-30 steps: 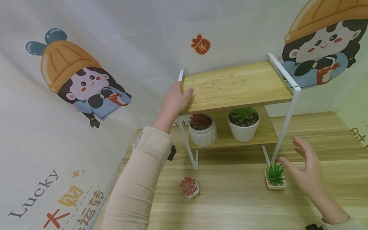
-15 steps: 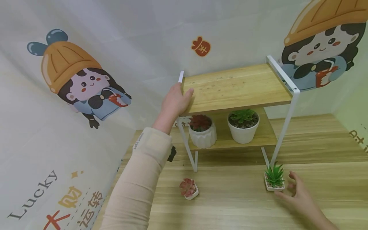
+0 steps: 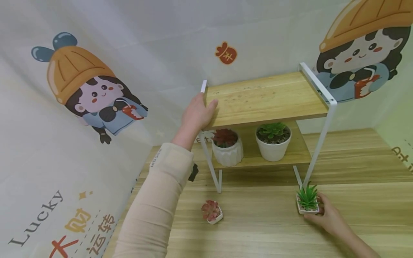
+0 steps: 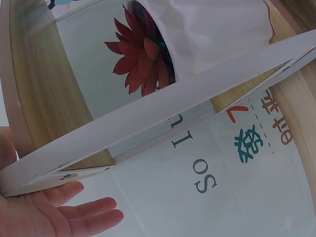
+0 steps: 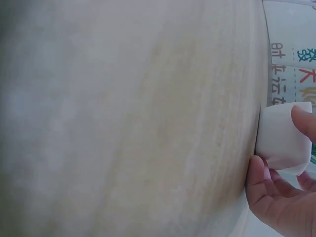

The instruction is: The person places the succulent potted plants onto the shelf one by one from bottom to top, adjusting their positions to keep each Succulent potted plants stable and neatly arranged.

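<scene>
Currently, the right hand (image 3: 328,215) is pinching the spiky plant (image 3: 308,199), thumb and fingers narrow about its pot (image 5: 281,138); it is standing on the table (image 3: 258,231) at five o'clock from the shelf (image 3: 267,98). The left hand (image 3: 196,114) is resting on the shelf's nine o'clock end, fingers straight; a pink plant (image 3: 211,210) is sitting at seven.

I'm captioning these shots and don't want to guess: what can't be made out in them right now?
Head view: the left hand covers part of the top board's left end.
Head view: the spiky green plant and its pot hide some fingertips of the right hand.
Left wrist view: the top edge and the white frame bar hide parts of the ruffled pot.
Right wrist view: blur hides the tabletop's grain at left.
</scene>
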The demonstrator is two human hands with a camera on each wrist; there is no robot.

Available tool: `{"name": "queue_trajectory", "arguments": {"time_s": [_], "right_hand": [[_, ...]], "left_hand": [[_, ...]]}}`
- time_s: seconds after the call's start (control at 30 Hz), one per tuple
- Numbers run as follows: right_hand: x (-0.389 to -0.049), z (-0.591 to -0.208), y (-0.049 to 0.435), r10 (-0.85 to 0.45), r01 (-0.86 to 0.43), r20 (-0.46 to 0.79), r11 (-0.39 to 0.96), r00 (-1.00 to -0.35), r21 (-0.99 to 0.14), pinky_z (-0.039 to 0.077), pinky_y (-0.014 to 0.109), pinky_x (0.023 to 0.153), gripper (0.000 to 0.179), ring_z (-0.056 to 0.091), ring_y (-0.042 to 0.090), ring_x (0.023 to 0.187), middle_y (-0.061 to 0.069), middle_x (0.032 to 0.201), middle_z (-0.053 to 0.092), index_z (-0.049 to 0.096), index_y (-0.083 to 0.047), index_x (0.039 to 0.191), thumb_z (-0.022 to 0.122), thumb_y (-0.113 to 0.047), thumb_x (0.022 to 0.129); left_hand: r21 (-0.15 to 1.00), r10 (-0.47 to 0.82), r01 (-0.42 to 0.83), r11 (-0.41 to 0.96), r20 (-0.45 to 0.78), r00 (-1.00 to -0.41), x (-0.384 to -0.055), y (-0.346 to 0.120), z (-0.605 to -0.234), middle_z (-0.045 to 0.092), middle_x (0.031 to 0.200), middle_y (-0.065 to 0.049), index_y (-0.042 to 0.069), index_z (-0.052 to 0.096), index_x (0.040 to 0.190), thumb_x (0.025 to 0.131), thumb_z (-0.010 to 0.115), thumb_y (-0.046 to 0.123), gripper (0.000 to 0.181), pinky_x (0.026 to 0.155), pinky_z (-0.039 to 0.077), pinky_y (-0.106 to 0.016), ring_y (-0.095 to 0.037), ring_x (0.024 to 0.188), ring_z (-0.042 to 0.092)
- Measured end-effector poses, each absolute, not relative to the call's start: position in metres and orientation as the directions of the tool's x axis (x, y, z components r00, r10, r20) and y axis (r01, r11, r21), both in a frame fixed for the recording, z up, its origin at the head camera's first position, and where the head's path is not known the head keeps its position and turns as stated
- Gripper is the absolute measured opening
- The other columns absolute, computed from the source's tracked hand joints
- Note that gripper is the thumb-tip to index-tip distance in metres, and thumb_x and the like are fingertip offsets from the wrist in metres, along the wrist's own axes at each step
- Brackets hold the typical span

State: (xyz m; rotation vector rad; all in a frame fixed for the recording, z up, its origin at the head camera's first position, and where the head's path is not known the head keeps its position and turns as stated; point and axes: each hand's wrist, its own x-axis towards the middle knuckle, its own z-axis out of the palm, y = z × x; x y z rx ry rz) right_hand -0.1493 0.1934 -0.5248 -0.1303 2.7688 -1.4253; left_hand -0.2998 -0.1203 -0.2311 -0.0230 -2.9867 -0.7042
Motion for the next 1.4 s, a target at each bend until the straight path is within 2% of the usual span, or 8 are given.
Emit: {"name": "queue_trajectory", "arguments": {"time_s": [0.1, 0.17, 0.4, 0.63, 0.93, 1.03, 1.2, 1.4], "right_hand": [[-0.151, -0.525, 0.194, -0.1, -0.075, 0.021, 0.574, -0.995, -0.815, 0.053, 0.046, 0.072, 0.078, 0.058, 0.045, 0.091, 0.042, 0.114, 0.045, 0.028, 0.016, 0.128, 0.076, -0.01, 0.072], [-0.151, -0.525, 0.195, -0.102, -0.075, 0.019, 0.577, -0.995, -0.813, 0.052, 0.048, 0.072, 0.075, 0.059, 0.045, 0.091, 0.039, 0.111, 0.048, 0.03, 0.015, 0.127, 0.075, -0.01, 0.072], [-0.149, -0.528, 0.197, -0.105, -0.088, 0.031, 0.597, -0.994, -0.798, 0.053, 0.032, 0.068, 0.072, 0.061, 0.037, 0.086, 0.035, 0.105, 0.054, 0.034, 0.017, 0.124, 0.076, -0.008, 0.071], [-0.151, -0.525, 0.2, -0.136, -0.031, -0.056, 0.57, -0.989, -0.821, 0.052, 0.044, 0.077, 0.08, 0.057, 0.045, 0.096, 0.042, 0.115, 0.044, 0.029, 0.017, 0.128, 0.076, -0.011, 0.07], [-0.149, -0.514, 0.205, -0.191, -0.055, -0.051, 0.51, -0.98, -0.859, 0.053, 0.024, 0.066, 0.079, 0.06, 0.038, 0.09, 0.04, 0.112, 0.046, 0.031, 0.018, 0.126, 0.077, -0.002, 0.065], [-0.149, -0.505, 0.207, -0.212, -0.058, -0.051, 0.474, -0.976, -0.879, 0.053, 0.024, 0.065, 0.073, 0.061, 0.031, 0.087, 0.036, 0.109, 0.047, 0.032, 0.019, 0.122, 0.076, -0.001, 0.067], [-0.151, -0.481, 0.209, -0.253, -0.044, -0.068, 0.413, -0.965, -0.91, 0.054, 0.025, 0.063, 0.06, 0.059, 0.009, 0.078, 0.022, 0.098, 0.055, 0.037, 0.016, 0.115, 0.074, -0.003, 0.072], [-0.155, -0.442, 0.211, -0.296, -0.136, -0.021, 0.5, -0.955, -0.855, 0.051, 0.024, 0.061, 0.06, 0.052, -0.001, 0.079, 0.017, 0.1, 0.053, 0.04, 0.013, 0.116, 0.075, -0.01, 0.073]], "left_hand": [[0.446, -0.002, 0.034, 0.894, 0.08, -0.997, -0.3, -0.12, -0.231, 0.03, 0.146, -0.011, 0.008, 0.024, 0.144, 0.095, 0.037, 0.047, 0.064, 0.106, 0.031, -0.041, -0.028, 0.132, 0.033], [0.445, -0.002, 0.035, 0.895, 0.082, -0.997, -0.3, -0.12, -0.231, 0.031, 0.146, -0.011, 0.008, 0.024, 0.144, 0.095, 0.037, 0.047, 0.064, 0.105, 0.032, -0.041, -0.028, 0.131, 0.033], [0.443, -0.004, 0.028, 0.896, 0.071, -0.997, -0.299, -0.12, -0.23, 0.031, 0.146, -0.011, 0.009, 0.023, 0.145, 0.095, 0.037, 0.048, 0.065, 0.104, 0.034, -0.042, -0.028, 0.131, 0.034], [0.452, -0.001, 0.035, 0.892, 0.079, -0.997, -0.3, -0.121, -0.232, 0.031, 0.146, -0.012, 0.007, 0.023, 0.144, 0.095, 0.038, 0.047, 0.065, 0.105, 0.033, -0.041, -0.028, 0.131, 0.034], [0.444, 0.002, 0.037, 0.895, 0.078, -0.997, -0.3, -0.121, -0.231, 0.031, 0.146, -0.012, 0.007, 0.023, 0.144, 0.095, 0.037, 0.046, 0.065, 0.105, 0.032, -0.041, -0.028, 0.132, 0.033], [0.447, -0.001, 0.032, 0.894, 0.075, -0.997, -0.3, -0.121, -0.231, 0.03, 0.147, -0.012, 0.007, 0.022, 0.145, 0.095, 0.037, 0.046, 0.065, 0.105, 0.032, -0.041, -0.028, 0.132, 0.033], [0.442, -0.002, 0.031, 0.897, 0.073, -0.997, -0.3, -0.121, -0.231, 0.03, 0.147, -0.012, 0.008, 0.022, 0.145, 0.095, 0.037, 0.047, 0.065, 0.106, 0.032, -0.041, -0.029, 0.132, 0.032], [0.443, 0.003, 0.034, 0.896, 0.07, -0.998, -0.3, -0.12, -0.231, 0.029, 0.147, -0.012, 0.008, 0.022, 0.145, 0.095, 0.036, 0.047, 0.065, 0.106, 0.031, -0.041, -0.028, 0.132, 0.032]]}}
